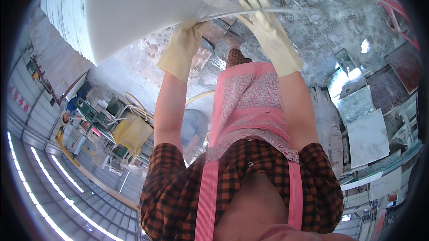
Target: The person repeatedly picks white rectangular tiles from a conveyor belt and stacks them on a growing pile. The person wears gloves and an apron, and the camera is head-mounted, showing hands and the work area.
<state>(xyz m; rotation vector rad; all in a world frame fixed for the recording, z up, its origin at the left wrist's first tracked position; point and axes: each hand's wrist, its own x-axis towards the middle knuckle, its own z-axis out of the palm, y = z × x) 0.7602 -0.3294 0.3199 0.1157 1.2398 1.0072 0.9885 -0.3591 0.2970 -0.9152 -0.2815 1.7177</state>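
Both my hands wear cream rubber gloves. My left hand [185, 44] is closed, its fingers curled at the near right corner of a large white sheet [143, 8]. That sheet tops a thick stack [67, 22] of white layers at the upper left. From my left fingers a thin, pale strip [223, 15] runs to the right, across my right hand. My right hand [272, 35] is open, with its fingers stretched and spread beside the strip. Whether the strip is separate from the sheet, I cannot tell.
Flat stone-like pieces [367, 136] lean and lie at the right. A pink-red frame-like object [395, 11] is at the far upper right. The grey floor [330, 0] looks wet and stained. Beyond the left arm are a yellow cover [132, 131], hoses and another person [73, 107].
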